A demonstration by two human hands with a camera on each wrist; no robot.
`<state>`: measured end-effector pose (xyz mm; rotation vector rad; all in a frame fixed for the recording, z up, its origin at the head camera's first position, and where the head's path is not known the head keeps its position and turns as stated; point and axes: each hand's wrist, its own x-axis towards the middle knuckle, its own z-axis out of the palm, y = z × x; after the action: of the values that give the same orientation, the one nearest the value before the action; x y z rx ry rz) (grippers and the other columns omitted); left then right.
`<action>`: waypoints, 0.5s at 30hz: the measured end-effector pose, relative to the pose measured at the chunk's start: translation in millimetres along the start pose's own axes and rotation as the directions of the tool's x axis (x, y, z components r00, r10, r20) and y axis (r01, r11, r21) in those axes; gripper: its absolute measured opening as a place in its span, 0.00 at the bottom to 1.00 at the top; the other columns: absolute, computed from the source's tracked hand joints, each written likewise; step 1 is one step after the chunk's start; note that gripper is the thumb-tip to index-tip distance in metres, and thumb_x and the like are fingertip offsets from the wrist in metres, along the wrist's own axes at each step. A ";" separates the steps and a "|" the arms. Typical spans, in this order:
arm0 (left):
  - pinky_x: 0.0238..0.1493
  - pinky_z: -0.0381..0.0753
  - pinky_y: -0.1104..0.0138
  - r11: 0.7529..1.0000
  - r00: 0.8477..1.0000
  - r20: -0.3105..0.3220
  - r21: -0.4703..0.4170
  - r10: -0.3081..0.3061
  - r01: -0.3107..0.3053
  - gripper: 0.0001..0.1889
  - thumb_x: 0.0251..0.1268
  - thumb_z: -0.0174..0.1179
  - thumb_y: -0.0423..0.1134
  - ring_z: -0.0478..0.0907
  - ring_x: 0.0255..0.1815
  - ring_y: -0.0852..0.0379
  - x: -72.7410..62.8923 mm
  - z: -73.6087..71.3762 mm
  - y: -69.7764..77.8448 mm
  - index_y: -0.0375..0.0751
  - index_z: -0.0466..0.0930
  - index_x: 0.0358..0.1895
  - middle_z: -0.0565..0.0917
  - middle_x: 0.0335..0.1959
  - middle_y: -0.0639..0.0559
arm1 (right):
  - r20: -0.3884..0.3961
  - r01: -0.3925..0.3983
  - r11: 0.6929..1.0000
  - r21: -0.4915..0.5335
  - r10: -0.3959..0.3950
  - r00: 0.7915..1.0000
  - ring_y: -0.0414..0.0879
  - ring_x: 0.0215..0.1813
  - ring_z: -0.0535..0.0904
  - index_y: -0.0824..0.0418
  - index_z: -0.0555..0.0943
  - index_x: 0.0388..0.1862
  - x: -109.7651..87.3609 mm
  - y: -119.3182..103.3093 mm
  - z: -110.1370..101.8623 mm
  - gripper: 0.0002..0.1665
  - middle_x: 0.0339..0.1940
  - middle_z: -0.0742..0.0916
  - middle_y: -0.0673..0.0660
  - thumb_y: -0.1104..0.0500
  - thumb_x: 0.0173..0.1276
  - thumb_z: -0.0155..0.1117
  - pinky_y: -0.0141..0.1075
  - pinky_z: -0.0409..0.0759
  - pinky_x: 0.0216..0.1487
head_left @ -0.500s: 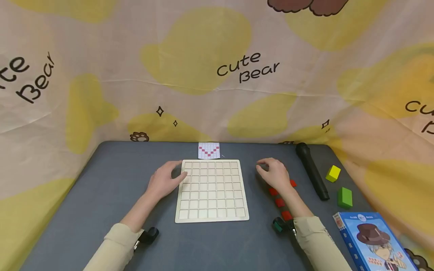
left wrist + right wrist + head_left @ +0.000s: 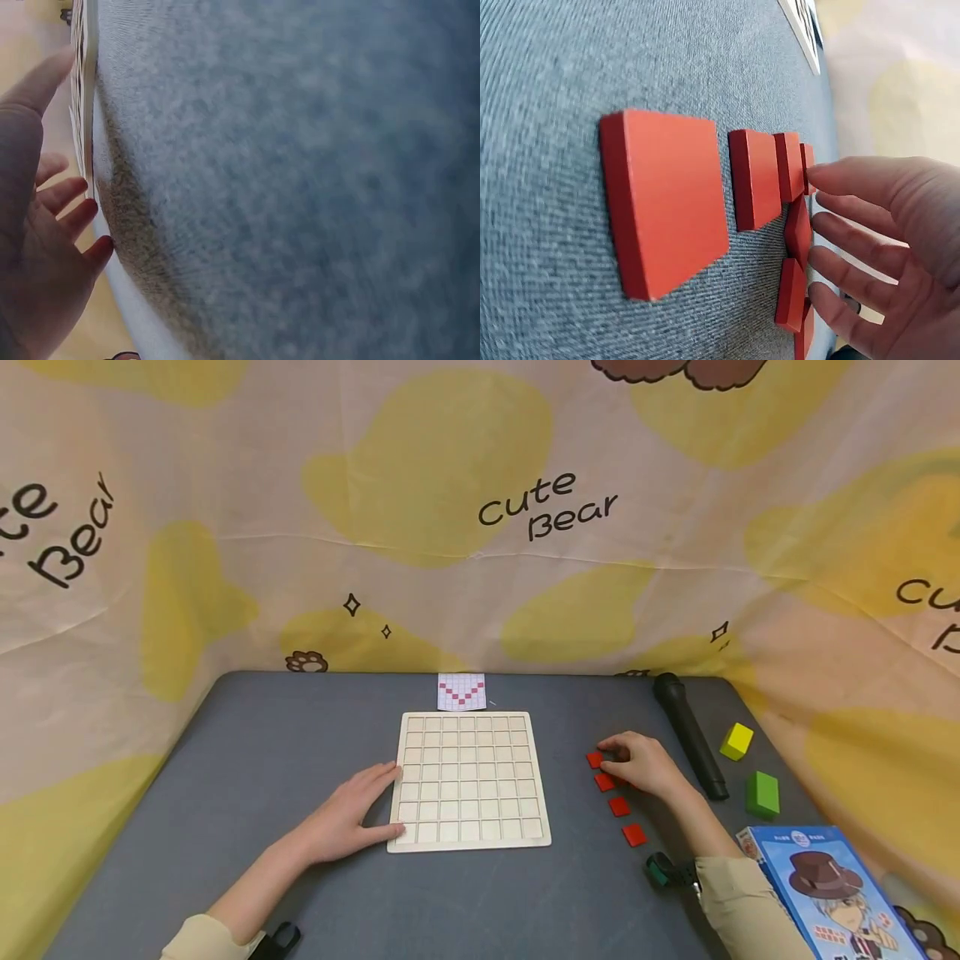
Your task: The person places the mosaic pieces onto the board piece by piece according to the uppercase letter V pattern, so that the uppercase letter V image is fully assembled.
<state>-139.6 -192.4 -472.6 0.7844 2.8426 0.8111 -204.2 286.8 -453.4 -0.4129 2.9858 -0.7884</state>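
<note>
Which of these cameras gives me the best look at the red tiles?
The right wrist view: several red tiles appear up close, the nearest large enough to show its thickness. The head view shows four, all small; the left wrist view shows none.

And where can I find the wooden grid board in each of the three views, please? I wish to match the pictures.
Head: the grid board lies below the middle of the picture.
Left wrist: at the upper left, seen nearly edge-on, by the left hand.
Right wrist: only partly in view, at the top, right of centre.
Shared landmark: the blue-grey tabletop.
</note>
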 end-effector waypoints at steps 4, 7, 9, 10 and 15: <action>0.67 0.56 0.40 1.000 0.999 0.041 0.000 0.017 -0.017 0.47 0.58 0.63 0.64 0.56 0.74 0.40 -3.2 0.1 -1.5 0.39 0.60 0.74 0.61 0.74 0.42 | -0.013 0.020 1.000 -0.009 -0.020 1.000 0.51 0.41 0.77 0.61 0.86 0.47 -0.4 0.0 1.3 0.15 0.43 0.84 0.57 0.60 0.60 0.72 0.45 0.76 0.41; 0.67 0.55 0.40 1.000 0.998 0.060 -0.009 0.024 -0.023 0.48 0.57 0.62 0.67 0.54 0.75 0.41 -4.3 -0.1 -3.0 0.40 0.61 0.74 0.59 0.75 0.43 | -0.024 0.009 1.000 -0.028 -0.009 1.000 0.51 0.41 0.76 0.59 0.86 0.46 -0.5 -0.8 3.8 0.14 0.41 0.83 0.56 0.58 0.60 0.72 0.44 0.76 0.40; 0.67 0.55 0.40 0.999 0.997 0.066 -0.016 0.031 -0.030 0.48 0.56 0.63 0.67 0.54 0.75 0.41 -4.9 -0.4 -3.7 0.41 0.61 0.74 0.58 0.75 0.43 | -0.027 -0.005 0.999 -0.040 0.004 1.000 0.50 0.40 0.76 0.59 0.85 0.46 -0.6 -1.1 5.2 0.15 0.40 0.83 0.55 0.56 0.60 0.72 0.43 0.75 0.39; 0.67 0.55 0.40 0.999 0.997 0.066 -0.015 0.038 -0.037 0.48 0.56 0.63 0.67 0.54 0.75 0.41 -5.1 -0.6 -4.0 0.41 0.61 0.74 0.58 0.76 0.43 | -0.030 -0.013 0.999 -0.045 0.011 0.999 0.49 0.40 0.75 0.58 0.85 0.46 -0.6 -1.4 5.7 0.15 0.39 0.83 0.54 0.55 0.60 0.73 0.42 0.74 0.39; 0.67 0.57 0.40 0.998 0.996 0.054 0.003 0.065 -0.065 0.47 0.56 0.64 0.66 0.56 0.74 0.41 -4.5 -1.3 -4.3 0.42 0.63 0.74 0.58 0.75 0.43 | -0.037 -0.017 0.999 -0.050 0.016 0.999 0.50 0.39 0.75 0.58 0.85 0.46 -1.4 -3.4 5.8 0.17 0.38 0.82 0.54 0.53 0.60 0.73 0.42 0.73 0.38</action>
<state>-137.9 -198.4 -473.9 0.8895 2.7863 0.7792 -201.5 281.5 -456.8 -0.3792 3.0444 -0.7287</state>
